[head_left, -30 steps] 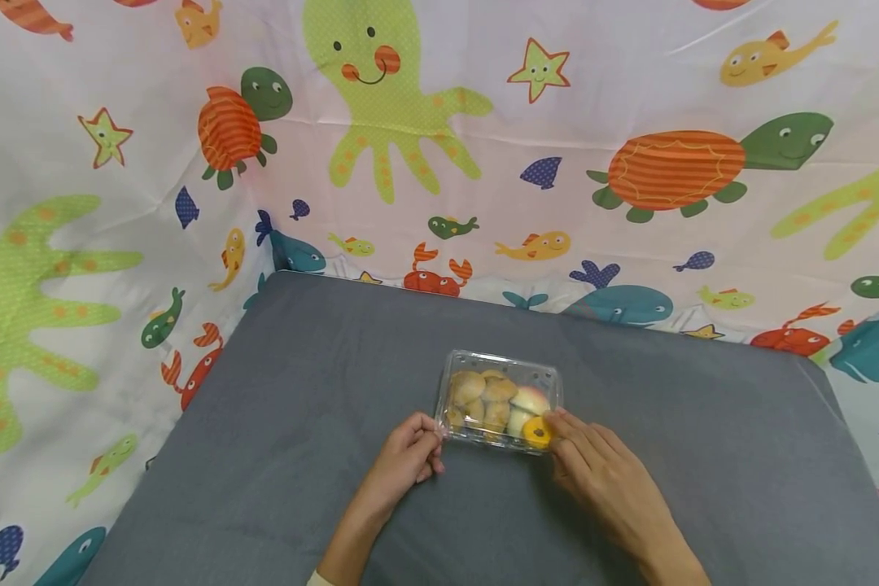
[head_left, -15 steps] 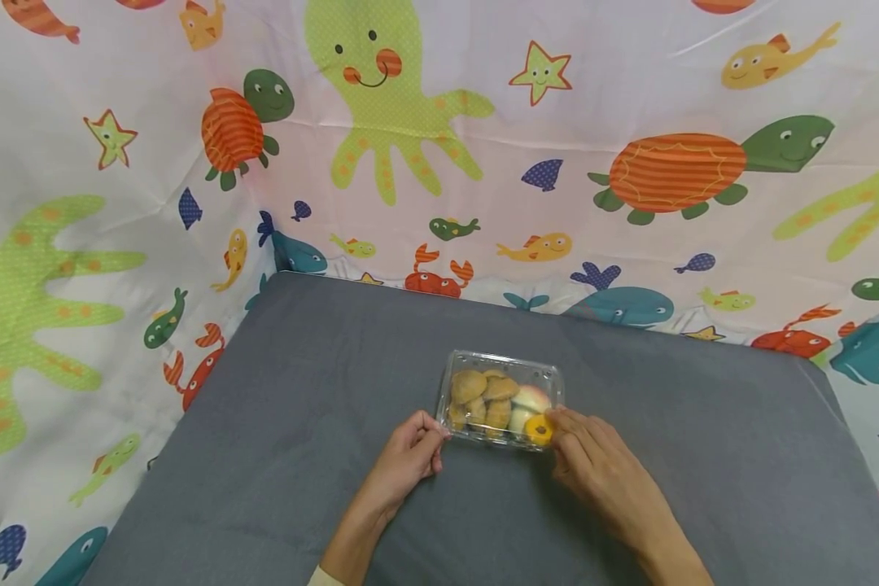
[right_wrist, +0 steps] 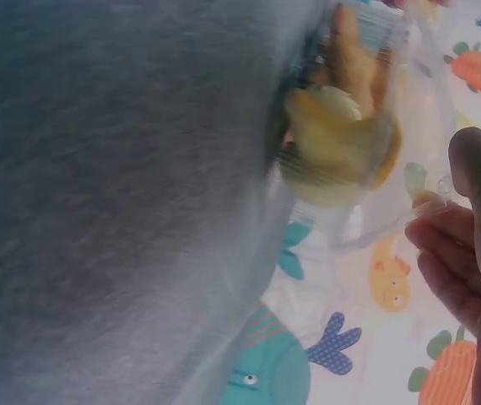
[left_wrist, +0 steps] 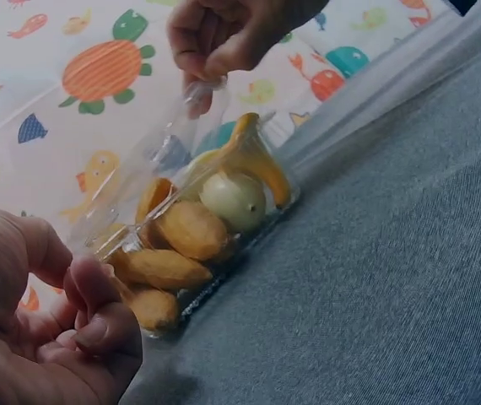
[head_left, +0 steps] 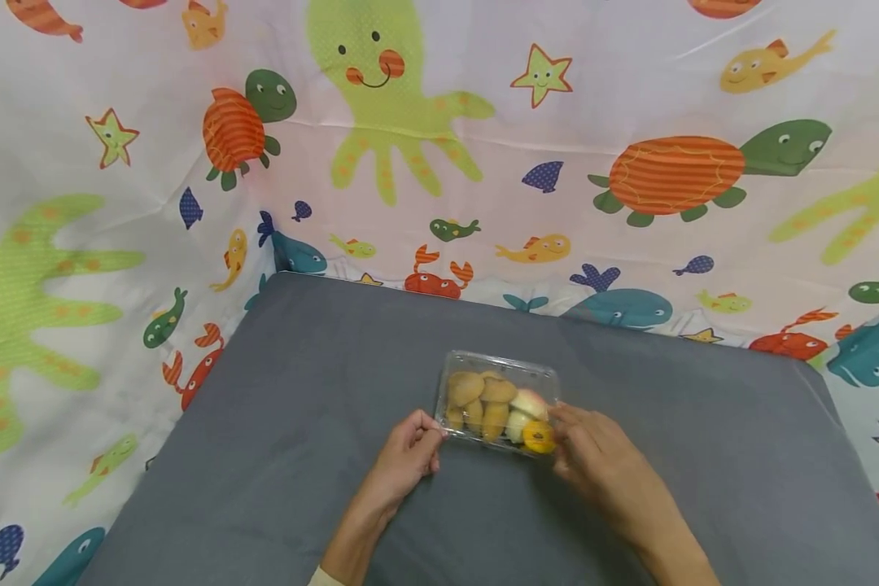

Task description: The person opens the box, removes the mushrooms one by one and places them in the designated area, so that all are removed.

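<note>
A clear plastic clamshell box (head_left: 500, 358) sits on the grey cloth. Inside lie several brown lumps (head_left: 466, 389) that look like potatoes or mushrooms, pale round pieces (head_left: 529, 404) and a yellow curved piece (head_left: 538, 437). My left hand (head_left: 408, 450) pinches the near left corner between thumb and fingers. At the near right corner, my right hand (head_left: 599, 460) pinches the edge of the lid (right_wrist: 430, 205). In the left wrist view, the lid stands raised at the right hand's end, above the contents. My right hand is partly blurred in the head view.
Grey cloth (head_left: 300, 423) covers the table around the box. Behind and to the left hangs a white curtain (head_left: 425, 73) printed with sea animals, meeting the table's far edge.
My right hand has shifted slightly up with the lid edge, and the yellow piece shows more plainly. My left hand has stayed almost still at its corner.
</note>
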Action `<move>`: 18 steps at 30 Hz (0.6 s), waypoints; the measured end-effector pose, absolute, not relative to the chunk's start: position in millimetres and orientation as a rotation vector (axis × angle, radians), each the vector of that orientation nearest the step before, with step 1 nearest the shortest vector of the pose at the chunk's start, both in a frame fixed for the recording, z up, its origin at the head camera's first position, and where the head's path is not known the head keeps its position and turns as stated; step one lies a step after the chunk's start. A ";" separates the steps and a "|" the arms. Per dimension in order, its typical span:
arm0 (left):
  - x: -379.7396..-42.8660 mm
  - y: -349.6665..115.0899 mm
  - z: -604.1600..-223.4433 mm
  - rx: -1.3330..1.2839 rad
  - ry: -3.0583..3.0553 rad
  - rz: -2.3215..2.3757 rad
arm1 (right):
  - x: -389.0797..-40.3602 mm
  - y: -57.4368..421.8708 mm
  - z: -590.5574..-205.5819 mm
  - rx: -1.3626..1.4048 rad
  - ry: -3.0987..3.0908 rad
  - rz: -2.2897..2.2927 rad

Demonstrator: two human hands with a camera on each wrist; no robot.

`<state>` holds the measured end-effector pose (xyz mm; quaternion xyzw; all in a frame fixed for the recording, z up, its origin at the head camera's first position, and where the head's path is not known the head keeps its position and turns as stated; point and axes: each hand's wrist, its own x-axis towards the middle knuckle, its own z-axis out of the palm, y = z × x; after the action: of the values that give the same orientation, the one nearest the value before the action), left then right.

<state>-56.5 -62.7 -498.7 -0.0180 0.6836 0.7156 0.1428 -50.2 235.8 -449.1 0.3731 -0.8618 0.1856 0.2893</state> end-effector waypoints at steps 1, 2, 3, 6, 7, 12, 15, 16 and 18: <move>-56.5 -62.6 -499.4 -0.052 1.964 2.067 | -51.3 236.3 -446.1 0.980 -2.296 0.511; -56.3 -62.3 -500.0 -0.053 1.950 2.073 | -52.5 237.1 -442.6 0.959 -2.294 0.528; -55.9 -62.2 -500.7 -0.057 1.936 2.077 | -53.6 238.2 -439.2 0.935 -2.305 0.543; -54.4 -62.1 -501.4 -0.069 1.914 2.082 | -57.4 242.1 -427.6 0.853 -2.382 0.545; -54.0 -62.1 -501.4 -0.071 1.907 2.082 | -58.7 243.4 -424.2 0.832 -2.409 0.547; -52.7 -61.5 -500.2 -0.065 1.917 2.069 | -67.8 246.7 -413.3 0.773 -2.492 0.540; -52.2 -61.0 -500.6 -0.068 1.913 2.061 | -72.7 247.0 -411.1 0.740 -2.497 0.564; -52.0 -60.9 -500.8 -0.069 1.910 2.061 | -74.2 246.8 -410.5 0.723 -2.504 0.572; -51.5 -60.9 -501.0 -0.073 1.901 2.063 | -77.0 246.2 -409.3 0.688 -2.518 0.599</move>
<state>-51.5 -60.9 -501.0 -0.0255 0.6678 0.7250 0.1669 -77.0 246.2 -409.3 0.2499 -0.9152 0.2176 0.2296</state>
